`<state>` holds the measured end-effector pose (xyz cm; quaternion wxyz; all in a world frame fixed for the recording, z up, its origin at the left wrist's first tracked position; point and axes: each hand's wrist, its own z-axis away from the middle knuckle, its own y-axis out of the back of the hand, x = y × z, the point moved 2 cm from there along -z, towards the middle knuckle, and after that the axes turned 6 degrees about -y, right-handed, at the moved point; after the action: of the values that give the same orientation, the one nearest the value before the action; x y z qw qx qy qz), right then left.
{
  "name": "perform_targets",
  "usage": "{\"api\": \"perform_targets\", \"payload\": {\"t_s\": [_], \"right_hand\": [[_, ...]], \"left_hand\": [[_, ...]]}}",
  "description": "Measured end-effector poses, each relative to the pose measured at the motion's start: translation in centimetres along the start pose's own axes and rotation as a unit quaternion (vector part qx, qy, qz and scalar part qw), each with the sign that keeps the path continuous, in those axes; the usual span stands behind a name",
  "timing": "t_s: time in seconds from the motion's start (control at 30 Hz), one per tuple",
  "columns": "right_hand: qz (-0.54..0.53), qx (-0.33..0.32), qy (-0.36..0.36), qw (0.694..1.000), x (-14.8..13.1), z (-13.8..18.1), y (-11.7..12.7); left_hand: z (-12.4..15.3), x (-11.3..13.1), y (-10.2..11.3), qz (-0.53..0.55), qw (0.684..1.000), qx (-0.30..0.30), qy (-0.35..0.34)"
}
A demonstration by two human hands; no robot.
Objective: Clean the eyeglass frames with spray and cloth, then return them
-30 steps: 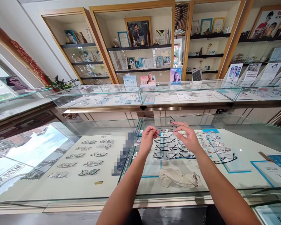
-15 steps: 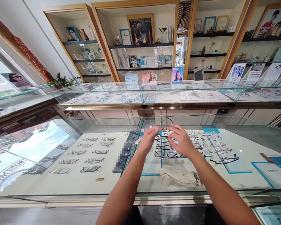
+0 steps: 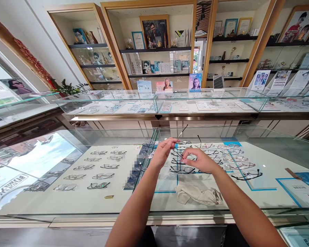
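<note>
A pair of eyeglasses (image 3: 183, 132) is held above the glass display case (image 3: 195, 214). One dark temple arm sticks up and to the right past my left hand (image 3: 163, 152), whose thumb and fingers pinch the frame at its left side. My right hand (image 3: 197, 160) sits lower, with curled fingers and the thumb drawn in at the frame's right side. The fingers hide much of the front, and the frames behind blend with it. Beneath my hands lie rows of glasses (image 3: 184, 169), seen in the case.
A crumpled beige cloth (image 3: 195, 193) lies near the front edge. More glasses (image 3: 99, 185) fill the left section beside a small gold tag (image 3: 109, 197). Dark-framed glasses (image 3: 247, 175) lie to the right. Another glass counter (image 3: 208, 106) stands behind, before wooden shelves (image 3: 154, 49).
My right hand has moved down and its fingers have curled in. The eyeglasses have turned, their temple arms now pointing differently and further apart. My left hand stays nearly in place.
</note>
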<state>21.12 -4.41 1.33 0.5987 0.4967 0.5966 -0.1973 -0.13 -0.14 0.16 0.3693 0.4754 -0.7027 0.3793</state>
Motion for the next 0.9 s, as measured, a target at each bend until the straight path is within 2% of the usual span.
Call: {"api": "perform_targets", "payload": {"t_s": [0.1,0.17,0.2,0.27,0.37,0.43,0.53,0.67,0.73,0.8,0.87,0.9], "right_hand": [[-0.046,0.042,-0.002,0.998,0.3,-0.2,0.4],[-0.102,0.082,-0.005,0.991,0.6,-0.2,0.8],[-0.135,0.103,-0.010,0.986,0.7,-0.2,1.0],[-0.191,0.143,-0.019,0.971,0.9,-0.2,1.5],[-0.253,0.184,-0.029,0.950,1.0,-0.2,2.0],[-0.283,0.195,-0.029,0.939,1.1,-0.2,2.3],[-0.311,0.198,-0.023,0.929,1.1,-0.3,2.5],[-0.335,0.201,-0.014,0.920,1.2,-0.4,2.6],[-0.352,0.202,-0.014,0.914,1.3,-0.5,2.6],[-0.378,0.204,-0.019,0.903,1.4,-0.6,2.7],[-0.409,0.203,-0.022,0.889,1.5,-0.7,2.7],[-0.423,0.202,-0.021,0.883,1.6,-0.7,2.7]], "left_hand": [[-0.3,-0.5,1.3,-0.102,0.989,0.105,-0.031],[-0.4,-1.0,2.2,-0.212,0.957,0.190,-0.055],[-0.4,-1.3,2.6,-0.259,0.940,0.213,-0.060],[-0.5,-2.1,3.0,-0.328,0.920,0.210,-0.046],[-0.7,-3.7,3.3,-0.402,0.901,0.163,0.024],[-0.7,-4.6,3.4,-0.442,0.884,0.137,0.071],[-0.7,-5.5,3.5,-0.469,0.869,0.118,0.106],[-0.6,-5.7,3.8,-0.469,0.867,0.127,0.109],[-0.7,-5.4,3.7,-0.444,0.882,0.132,0.085],[-1.0,-4.9,3.4,-0.338,0.930,0.143,0.030],[-1.2,-4.1,2.9,-0.156,0.977,0.142,-0.017],[-1.3,-3.6,2.6,-0.063,0.989,0.135,-0.024]]}}
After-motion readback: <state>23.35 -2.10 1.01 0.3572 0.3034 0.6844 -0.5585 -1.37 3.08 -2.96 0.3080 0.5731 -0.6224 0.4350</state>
